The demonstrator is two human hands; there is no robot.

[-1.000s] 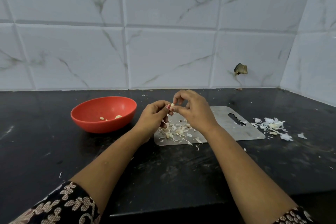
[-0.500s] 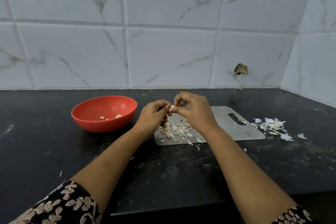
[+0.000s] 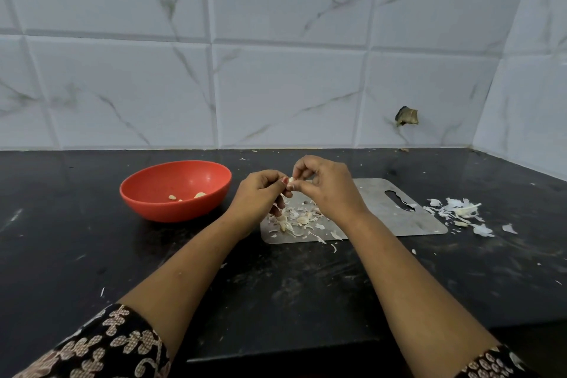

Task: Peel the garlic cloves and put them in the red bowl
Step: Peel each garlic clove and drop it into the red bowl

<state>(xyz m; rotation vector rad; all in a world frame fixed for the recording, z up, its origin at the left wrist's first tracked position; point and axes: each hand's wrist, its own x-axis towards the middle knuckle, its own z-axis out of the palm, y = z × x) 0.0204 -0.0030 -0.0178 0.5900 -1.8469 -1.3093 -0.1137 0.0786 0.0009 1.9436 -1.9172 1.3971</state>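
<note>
Your left hand (image 3: 260, 193) and right hand (image 3: 325, 190) both pinch one garlic clove (image 3: 291, 179) above the cutting board (image 3: 383, 218), right of the red bowl (image 3: 147, 190).

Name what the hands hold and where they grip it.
A garlic clove, pinched between fingertips of left hand and right hand; only its tip shows.

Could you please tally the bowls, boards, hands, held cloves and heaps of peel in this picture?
Red bowl: 1
Cutting board: 1
Hands: 2, left hand, right hand
Held garlic clove: 1
Peel heaps: 2
Total: 7
</note>
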